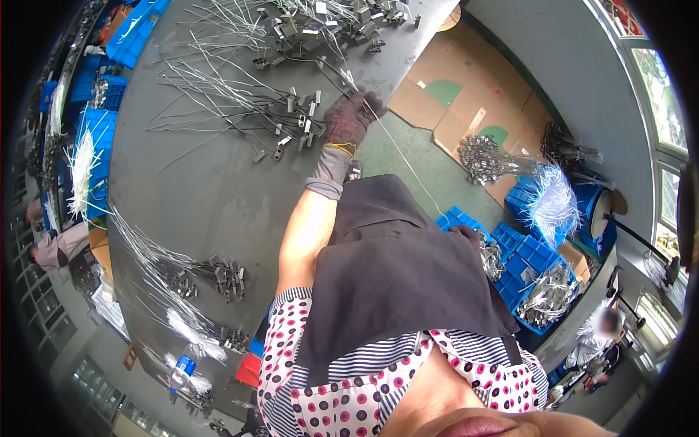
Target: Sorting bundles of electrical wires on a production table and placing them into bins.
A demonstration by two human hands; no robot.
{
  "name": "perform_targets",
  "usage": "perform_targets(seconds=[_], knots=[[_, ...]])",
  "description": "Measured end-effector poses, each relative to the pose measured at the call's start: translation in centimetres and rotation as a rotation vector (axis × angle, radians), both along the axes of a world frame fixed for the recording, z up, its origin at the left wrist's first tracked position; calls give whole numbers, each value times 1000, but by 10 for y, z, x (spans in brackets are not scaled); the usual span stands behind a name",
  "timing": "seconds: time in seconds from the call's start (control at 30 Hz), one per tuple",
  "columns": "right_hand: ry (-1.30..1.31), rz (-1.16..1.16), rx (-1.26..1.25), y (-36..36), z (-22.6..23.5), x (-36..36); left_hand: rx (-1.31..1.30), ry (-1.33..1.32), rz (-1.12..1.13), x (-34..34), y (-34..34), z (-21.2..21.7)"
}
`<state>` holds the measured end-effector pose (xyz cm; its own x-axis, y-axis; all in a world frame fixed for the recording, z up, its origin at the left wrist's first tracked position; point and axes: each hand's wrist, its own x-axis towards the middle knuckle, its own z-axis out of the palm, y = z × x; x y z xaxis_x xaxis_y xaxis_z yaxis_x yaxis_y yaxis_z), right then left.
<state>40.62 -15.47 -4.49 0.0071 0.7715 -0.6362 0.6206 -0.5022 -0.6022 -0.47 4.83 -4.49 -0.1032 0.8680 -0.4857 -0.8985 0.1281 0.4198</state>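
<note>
My left hand [353, 116], in a dark reddish glove with a grey cuff, is closed at the right edge of the grey table [218, 182]. It grips thin cable wires [349, 81]; one long pale strand [408, 164] runs from it down toward the blue crates. Next to it on the table lie several dark cables with small metal-cased connectors [298, 120]. A larger heap of such connectors [328, 29] lies at the far end. My right hand [466, 234], dark-gloved, is low by a blue crate [453, 217]; its fingers are mostly hidden.
More cable bundles [226, 277] lie on the near left of the table. Blue crates [524, 266] with silvery parts stand at my right. Flattened cardboard [451, 95] covers the floor beyond. Another person [593, 339] is at the far right, and a person's sleeve [65, 244] shows at left.
</note>
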Motion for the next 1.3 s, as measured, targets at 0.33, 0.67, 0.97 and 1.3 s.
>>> perform_targets(seconds=[0.33, 0.67, 0.97, 1.3], knots=[[-69, -265, -77, -19, -27, 32, 54, 103, 242, -28, 16, 31], [-82, -106, -25, 65, 25, -44, 19, 454, 120, -41, -9, 35], [-8, -84, -31, 37, -39, 7, 102, 148, 439, -91, -27, 26], [11, -38, 41, 70, 12, -83, -35, 376, 247, -61, -36, 24]])
